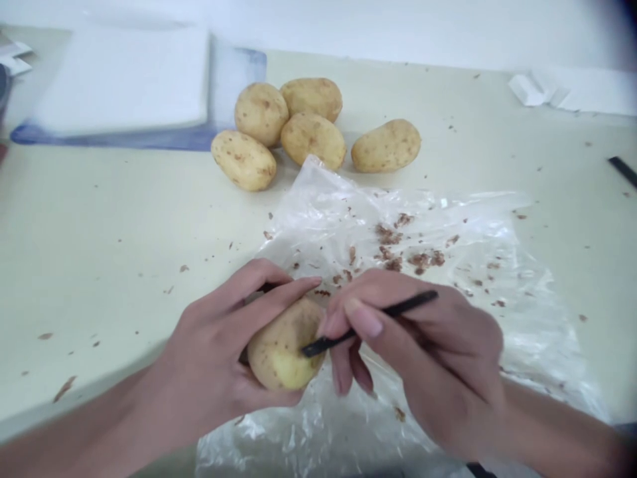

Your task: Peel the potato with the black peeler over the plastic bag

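Note:
My left hand (223, 338) is wrapped round a potato (286, 352), holding it over the near left part of a clear plastic bag (478, 265). One patch on the potato's lower front looks pale yellow and scraped. Pinched between the thumb and fingers of my right hand (423, 345) is a thin black stick-like tool (338, 338). Its flat tip touches the potato's skin beside the pale patch. Brown peel scraps (388, 242) lie on the bag beyond my hands.
Several whole potatoes (313, 139) sit together past the bag, one a little apart on the right. A white pad (129, 79) rests on a blue-edged sheet at the back left. Folded white paper (527, 89) and a black strip (622, 171) are at the right.

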{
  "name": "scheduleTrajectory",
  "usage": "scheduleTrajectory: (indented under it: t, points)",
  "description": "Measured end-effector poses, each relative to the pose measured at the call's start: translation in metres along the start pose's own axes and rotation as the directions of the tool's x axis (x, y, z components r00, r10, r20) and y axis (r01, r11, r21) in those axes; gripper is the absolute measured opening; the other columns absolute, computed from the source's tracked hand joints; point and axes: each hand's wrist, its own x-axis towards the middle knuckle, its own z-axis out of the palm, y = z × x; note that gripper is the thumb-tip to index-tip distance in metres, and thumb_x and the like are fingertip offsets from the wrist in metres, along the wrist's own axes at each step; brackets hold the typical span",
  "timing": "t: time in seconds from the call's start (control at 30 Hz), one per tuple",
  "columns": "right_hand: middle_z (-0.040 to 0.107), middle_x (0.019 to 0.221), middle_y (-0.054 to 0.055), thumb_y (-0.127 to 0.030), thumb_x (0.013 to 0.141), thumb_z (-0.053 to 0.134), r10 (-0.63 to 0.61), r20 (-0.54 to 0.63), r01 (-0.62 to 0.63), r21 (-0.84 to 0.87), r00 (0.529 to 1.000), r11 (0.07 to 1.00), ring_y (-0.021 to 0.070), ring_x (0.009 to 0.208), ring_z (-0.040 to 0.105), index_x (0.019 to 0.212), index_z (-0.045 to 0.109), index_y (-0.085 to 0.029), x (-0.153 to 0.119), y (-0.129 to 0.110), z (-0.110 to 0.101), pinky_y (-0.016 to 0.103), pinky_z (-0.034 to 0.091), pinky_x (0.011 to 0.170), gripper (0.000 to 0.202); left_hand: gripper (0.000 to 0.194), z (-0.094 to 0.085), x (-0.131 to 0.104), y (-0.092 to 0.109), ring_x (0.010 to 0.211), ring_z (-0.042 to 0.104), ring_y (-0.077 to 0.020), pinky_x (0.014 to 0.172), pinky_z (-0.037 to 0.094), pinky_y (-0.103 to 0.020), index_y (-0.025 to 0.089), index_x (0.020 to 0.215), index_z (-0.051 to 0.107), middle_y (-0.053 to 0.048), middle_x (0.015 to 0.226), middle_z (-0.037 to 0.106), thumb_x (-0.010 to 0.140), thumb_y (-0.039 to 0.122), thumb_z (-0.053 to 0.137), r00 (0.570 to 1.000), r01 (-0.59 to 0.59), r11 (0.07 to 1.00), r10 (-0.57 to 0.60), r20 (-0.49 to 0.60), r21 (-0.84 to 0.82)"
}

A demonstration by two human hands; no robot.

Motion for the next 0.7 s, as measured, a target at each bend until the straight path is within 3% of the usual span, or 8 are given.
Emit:
scheduleTrajectory:
  t: [0.17, 0.3, 0.4, 0.5, 0.6, 0.7]
  points:
    - [0.061, 0.084, 0.001, -0.010, 0.112, 0.043, 0.075, -0.111, -0.067, 0.077, 0.991, 0.995, -0.0056, 0.074, 0.065, 0.107, 0.059, -0.004, -0.002, 0.011, -0.007, 0.000, 0.050, 0.063, 0.018, 0.077, -0.001, -0.001, -0.005, 0.113, 0.064, 0.0054, 0.097, 0.055, -0.002, 0.035, 0.141, 0.060, 0.007, 0.133, 0.060, 0.071, 0.053, 0.086, 0.999, -0.028, 0.998, 0.026, 0.041, 0.057]
    - [0.064, 0.092, 0.003, -0.009, 0.112, 0.041, 0.017, -0.022, -0.017, 0.023, 1.000, 1.000, -0.0063, 0.074, 0.064, 0.103, 0.057, -0.002, 0.000, 0.000, -0.001, 0.001, 0.052, 0.064, 0.019, 0.076, 0.003, -0.003, -0.005, 0.115, 0.061, 0.0085, 0.100, 0.051, 0.002, 0.035, 0.143, 0.059, 0.007, 0.132, 0.059, 0.074, 0.047, 0.087, 1.000, 0.012, 1.000, -0.012, 0.008, -0.016]
    - [0.062, 0.085, 0.001, -0.007, 0.110, 0.045, 0.022, -0.021, -0.023, -0.061, 1.000, 0.998, -0.0074, 0.073, 0.061, 0.101, 0.060, -0.001, 0.003, 0.002, -0.002, 0.001, 0.052, 0.067, 0.018, 0.080, 0.002, -0.001, -0.003, 0.113, 0.062, 0.0084, 0.099, 0.052, 0.001, 0.035, 0.142, 0.058, 0.008, 0.132, 0.059, 0.069, 0.046, 0.089, 1.000, 0.005, 1.000, -0.005, 0.018, 0.020]
    - [0.060, 0.081, 0.001, -0.014, 0.112, 0.046, 0.104, -0.106, -0.100, 0.039, 0.989, 0.994, -0.0071, 0.070, 0.062, 0.103, 0.060, -0.002, 0.003, 0.010, -0.007, -0.001, 0.050, 0.063, 0.020, 0.079, -0.001, 0.002, -0.004, 0.110, 0.063, 0.0068, 0.095, 0.054, -0.001, 0.035, 0.140, 0.059, 0.008, 0.131, 0.059, 0.069, 0.054, 0.087, 0.999, -0.031, 0.997, 0.028, 0.040, 0.075]
    - [0.063, 0.087, 0.002, -0.016, 0.115, 0.040, 0.152, -0.064, -0.140, 0.159, 0.986, 0.977, -0.0047, 0.071, 0.064, 0.105, 0.057, -0.003, -0.001, 0.005, -0.005, 0.001, 0.051, 0.060, 0.023, 0.076, 0.000, 0.000, -0.005, 0.112, 0.064, 0.0058, 0.095, 0.055, -0.003, 0.034, 0.140, 0.059, 0.007, 0.132, 0.059, 0.073, 0.055, 0.086, 0.999, -0.027, 0.999, 0.026, 0.023, 0.045]
    - [0.065, 0.096, 0.001, -0.010, 0.112, 0.041, 0.080, -0.002, -0.080, 0.010, 0.997, 0.997, -0.0070, 0.077, 0.065, 0.106, 0.058, -0.003, -0.003, -0.005, 0.001, 0.001, 0.054, 0.066, 0.019, 0.079, 0.001, -0.004, -0.003, 0.112, 0.062, 0.0067, 0.096, 0.055, -0.001, 0.034, 0.143, 0.058, 0.006, 0.132, 0.059, 0.072, 0.048, 0.089, 1.000, 0.021, 0.999, -0.021, 0.015, -0.038]
